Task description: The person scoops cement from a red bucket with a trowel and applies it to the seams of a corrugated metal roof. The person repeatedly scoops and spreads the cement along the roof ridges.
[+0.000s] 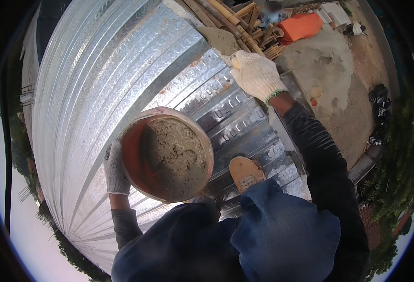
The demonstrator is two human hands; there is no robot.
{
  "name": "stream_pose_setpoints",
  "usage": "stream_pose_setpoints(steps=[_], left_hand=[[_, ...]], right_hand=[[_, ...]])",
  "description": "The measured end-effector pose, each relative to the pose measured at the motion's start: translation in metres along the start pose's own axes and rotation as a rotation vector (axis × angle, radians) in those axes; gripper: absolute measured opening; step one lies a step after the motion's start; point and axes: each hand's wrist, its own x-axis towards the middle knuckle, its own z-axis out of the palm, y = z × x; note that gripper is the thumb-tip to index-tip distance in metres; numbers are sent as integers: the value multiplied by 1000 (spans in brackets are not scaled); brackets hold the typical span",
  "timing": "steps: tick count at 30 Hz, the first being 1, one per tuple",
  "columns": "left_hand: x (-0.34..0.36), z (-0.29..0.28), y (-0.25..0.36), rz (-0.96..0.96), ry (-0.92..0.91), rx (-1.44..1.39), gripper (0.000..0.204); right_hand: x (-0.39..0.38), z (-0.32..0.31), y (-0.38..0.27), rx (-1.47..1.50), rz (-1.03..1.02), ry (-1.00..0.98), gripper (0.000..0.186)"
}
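Observation:
My left hand (116,168), in a pale knit work glove, is closed on the left side of a round bucket (134,152) with a reddish inner wall. Wet grey mortar (176,150) lies inside, and the bucket tilts so that its mouth faces me. Farther forward and to the right, my gloved right hand (257,75) is wrapped round the handle of a trowel (222,41). Its blade, coated in grey mortar, reaches out to the left by the edge of the metal decking; the glove hides most of the handle.
Ribbed metal decking (103,80) spreads beneath me and to the left. My tan shoe (245,174) stands on it near its right edge. Beyond that edge, lower ground (331,70) holds a wood pile (249,23), an orange sheet (301,27) and black bags (379,105).

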Motion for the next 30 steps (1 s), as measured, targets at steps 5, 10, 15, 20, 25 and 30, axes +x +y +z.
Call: stream_pose_setpoints(steps=[5, 10, 15, 20, 25, 30], left_hand=[[-28, 85, -36, -141, -1, -73, 32], [-29, 111, -23, -130, -92, 46, 27], [-34, 129, -1, -10, -156, 240, 23], [-32, 150, 13, 26, -120, 273, 28], [-26, 148, 0, 46, -114, 161, 29], [-21, 140, 2, 8, -85, 161, 31]], right_hand=[[-112, -91, 39, 0, -165, 188, 31], [-181, -171, -11, -98, -200, -266, 31], [-188, -162, -42, -404, -290, -579, 33], [-192, -125, -49, -285, -457, -703, 31], [-194, -109, -69, 54, -362, -805, 35], [-194, -115, -69, 333, -247, -856, 38]])
